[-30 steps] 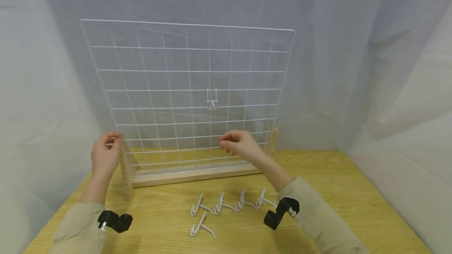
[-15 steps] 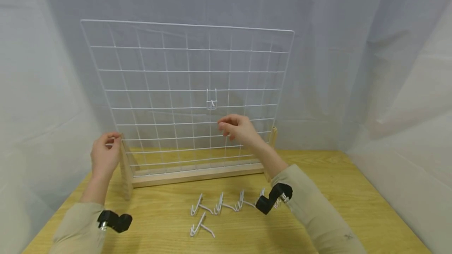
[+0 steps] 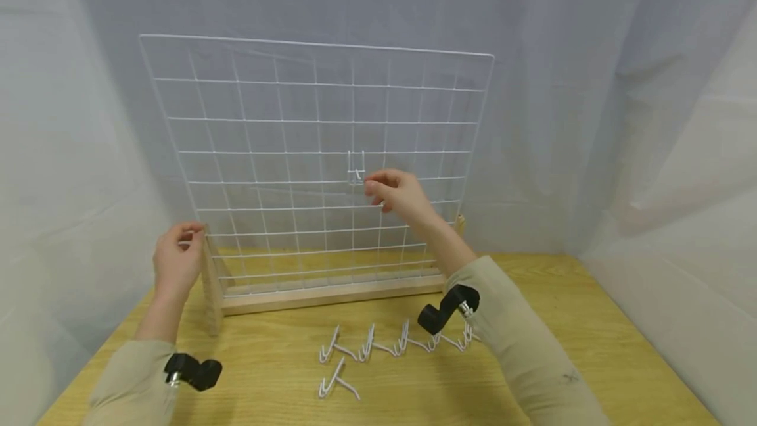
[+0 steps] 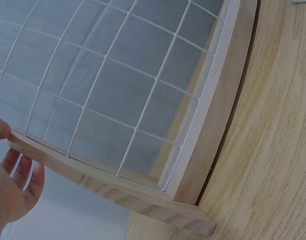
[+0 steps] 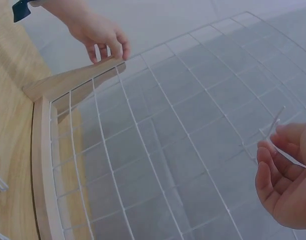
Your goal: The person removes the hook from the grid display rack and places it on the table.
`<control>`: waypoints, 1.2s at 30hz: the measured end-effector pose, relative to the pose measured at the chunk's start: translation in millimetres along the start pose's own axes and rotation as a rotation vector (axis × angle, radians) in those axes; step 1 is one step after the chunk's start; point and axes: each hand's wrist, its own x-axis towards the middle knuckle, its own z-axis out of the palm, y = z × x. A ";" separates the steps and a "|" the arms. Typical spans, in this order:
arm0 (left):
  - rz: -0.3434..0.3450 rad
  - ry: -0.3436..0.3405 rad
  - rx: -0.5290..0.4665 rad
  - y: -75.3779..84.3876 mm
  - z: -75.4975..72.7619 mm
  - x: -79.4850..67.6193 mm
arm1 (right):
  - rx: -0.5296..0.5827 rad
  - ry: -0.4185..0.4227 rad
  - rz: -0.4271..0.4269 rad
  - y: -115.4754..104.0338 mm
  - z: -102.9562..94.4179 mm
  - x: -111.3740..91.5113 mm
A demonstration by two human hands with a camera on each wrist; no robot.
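Observation:
A white wire grid panel (image 3: pixel 296 151) stands in a wooden stand (image 3: pixel 331 295). My left hand (image 3: pixel 177 259) pinches the top of the stand's left upright (image 4: pixel 108 182) between thumb and fingers. On the middle of the grid hangs a white wire hook (image 3: pixel 356 168). My right hand (image 3: pixel 405 199) is just right of this hook, fingers loosely bent, fingertips close to its lower end. In the right wrist view, thumb and forefinger lie either side of the hook (image 5: pixel 278 119); whether they touch it I cannot tell.
Several loose white hooks lie in a row on the wooden table (image 3: pixel 562 347) before the stand, with one more hook (image 3: pixel 339 378) nearer me. Black wrist camera mounts sit on both sleeves. Pale sheeting (image 3: pixel 550 84) surrounds the table.
My right hand has risen along the front of the grid to the hanging hook. The left hand keeps its hold on the upright. The loose hooks have not moved.

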 end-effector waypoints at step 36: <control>-0.017 -0.002 -0.004 -5.0 2.5 1.8 | 0.071 -0.002 0.071 -21.4 14.3 20.4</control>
